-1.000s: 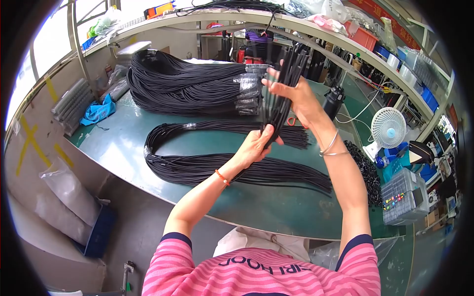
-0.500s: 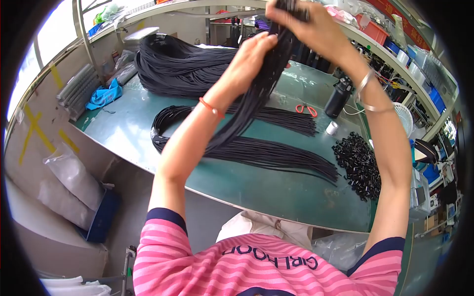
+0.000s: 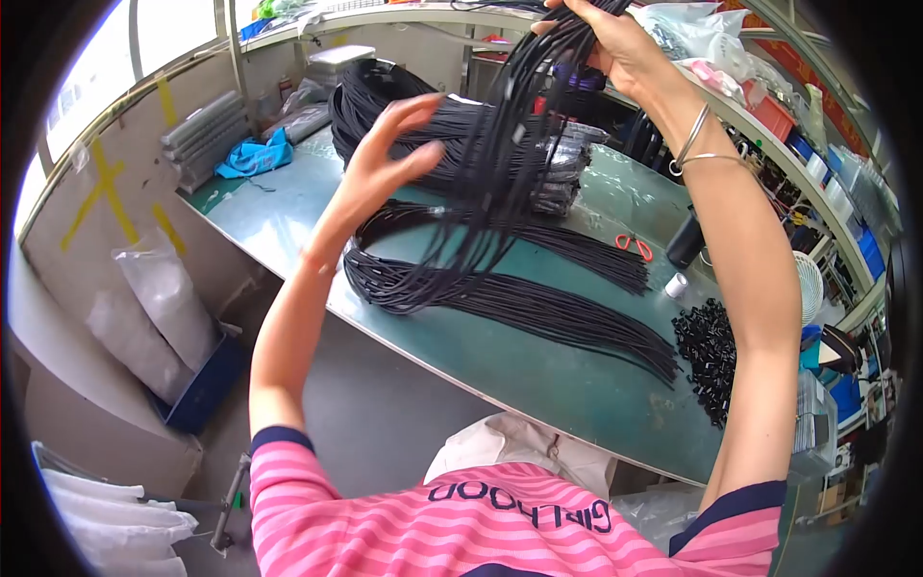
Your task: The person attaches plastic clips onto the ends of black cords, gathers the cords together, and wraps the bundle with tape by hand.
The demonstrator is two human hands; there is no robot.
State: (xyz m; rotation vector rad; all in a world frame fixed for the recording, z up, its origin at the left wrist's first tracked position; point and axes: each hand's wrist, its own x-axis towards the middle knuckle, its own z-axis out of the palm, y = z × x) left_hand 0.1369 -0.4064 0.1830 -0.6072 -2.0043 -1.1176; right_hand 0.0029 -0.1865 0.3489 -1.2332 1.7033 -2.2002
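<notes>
High at the top, my right hand (image 3: 615, 43) is closed around a bundle of thin black cables (image 3: 514, 125), whose lower ends hang down, blurred, over the table. My left hand (image 3: 389, 159) is off to the left of that bundle, fingers spread, holding nothing. Beneath the hanging ends, a curved bundle of black cables (image 3: 538, 308) lies on the green table (image 3: 461, 361). Behind my left hand is a large coiled stack of black cables (image 3: 370, 101), with plastic-wrapped ends at its right.
Red-handled scissors (image 3: 635, 247), a white spool (image 3: 676, 285), a black bottle (image 3: 686, 238) and a heap of small black parts (image 3: 707, 356) sit at the right. A blue cloth (image 3: 255, 156) lies at the far left. Shelves with bins run along the right.
My left hand has let go of the raised bundle and moved left, its fingers now spread. The bundle now hangs loosely from my right hand, its strands fanned out. The view has shifted slightly.
</notes>
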